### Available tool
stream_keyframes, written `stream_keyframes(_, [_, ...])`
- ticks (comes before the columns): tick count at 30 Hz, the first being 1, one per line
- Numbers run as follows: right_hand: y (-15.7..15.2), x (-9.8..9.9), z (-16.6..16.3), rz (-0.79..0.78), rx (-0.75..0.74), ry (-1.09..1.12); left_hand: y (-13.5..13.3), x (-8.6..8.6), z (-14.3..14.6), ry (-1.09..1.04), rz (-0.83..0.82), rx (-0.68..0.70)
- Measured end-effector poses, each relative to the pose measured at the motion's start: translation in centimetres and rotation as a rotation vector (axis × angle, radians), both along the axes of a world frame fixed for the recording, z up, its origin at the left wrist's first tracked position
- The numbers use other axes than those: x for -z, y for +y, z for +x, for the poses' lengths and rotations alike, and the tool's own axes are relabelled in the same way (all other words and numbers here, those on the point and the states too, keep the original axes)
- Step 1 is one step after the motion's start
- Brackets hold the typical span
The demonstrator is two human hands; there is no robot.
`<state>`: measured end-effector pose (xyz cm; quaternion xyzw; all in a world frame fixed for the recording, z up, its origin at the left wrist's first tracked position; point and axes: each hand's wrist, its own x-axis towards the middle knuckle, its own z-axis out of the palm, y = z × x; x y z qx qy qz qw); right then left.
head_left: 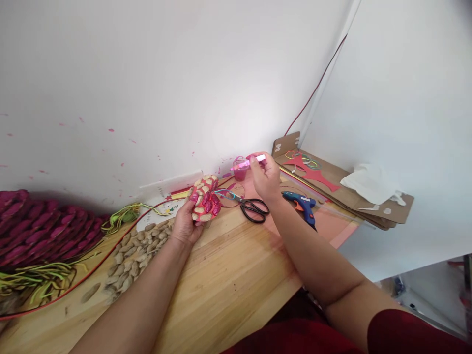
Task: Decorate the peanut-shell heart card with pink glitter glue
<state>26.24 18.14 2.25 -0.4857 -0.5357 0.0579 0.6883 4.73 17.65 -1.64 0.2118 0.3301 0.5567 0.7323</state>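
My left hand (186, 222) is closed around a lumpy craft piece (205, 198) covered in peanut shells, some painted pink and some plain, held above the wooden table (228, 280). My right hand (265, 176) pinches a small pink-handled brush (258, 158) with its tip at a small cup of pink paint (240, 168) near the wall. Black-handled scissors (252, 206) lie on the table between the two hands.
A pile of plain peanut shells (134, 255) lies left of my left hand. Pink-painted shell pieces (40, 228) with green stems are heaped at the far left. A blue glue gun (303, 204) rests on pink paper. Cardboard (342, 184) holds a red cutout and white tissue at right.
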Motion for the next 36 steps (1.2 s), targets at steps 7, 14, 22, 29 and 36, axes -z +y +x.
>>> stream_keyframes(7, [4.5,-1.7,2.8,-0.389,0.336,-0.224,0.0,0.4,0.1,-0.004,0.039,0.01])
stream_keyframes(14, [7.4,-0.8,2.5,-0.783,0.391,-0.621,0.6,1.5,-0.1,-0.001,0.071,0.068])
stream_keyframes(22, [7.7,-0.5,2.1,-0.796,0.377,-0.677,1.0,2.0,-0.2,0.023,0.064,0.062])
stream_keyframes(29, [7.6,-0.8,1.5,-0.75,0.366,-0.679,1.0,2.1,-0.3,0.02,0.082,0.102])
stream_keyframes(36, [7.5,-2.1,1.7,-0.747,0.336,-0.634,1.0,1.7,-0.1,0.01,0.071,0.068])
